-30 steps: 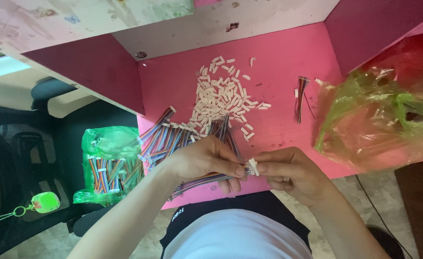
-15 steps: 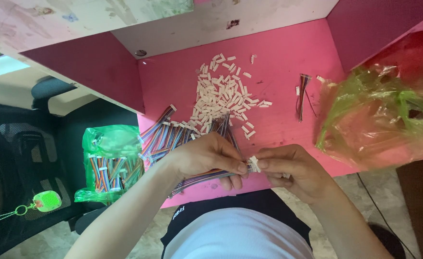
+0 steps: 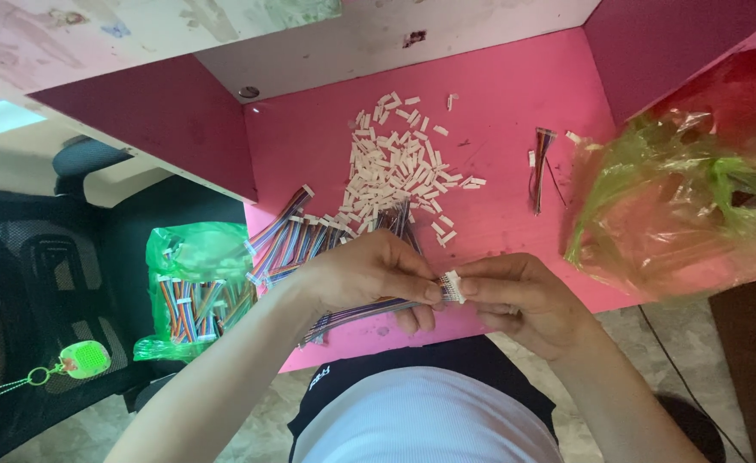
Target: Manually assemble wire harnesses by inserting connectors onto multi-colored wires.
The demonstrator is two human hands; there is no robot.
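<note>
Hands meet at the near edge of the pink table (image 3: 498, 197): the left hand (image 3: 369, 274) grips a multicoloured ribbon cable (image 3: 352, 315) near its end, while the right hand (image 3: 515, 300) pinches a small white connector (image 3: 454, 286) against that end. Just beyond lies a bundle of cables (image 3: 297, 236), and farther off a heap of loose white connectors (image 3: 399, 167), so much seems left. A green bag (image 3: 194, 287) at left holds cables with white ends, apparently finished.

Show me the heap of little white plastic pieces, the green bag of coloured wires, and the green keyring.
heap of white pieces (image 3: 399, 167), head view, middle of heap
green bag (image 3: 194, 287), head view, bag's front
green keyring (image 3: 84, 359), head view, its tag
</note>
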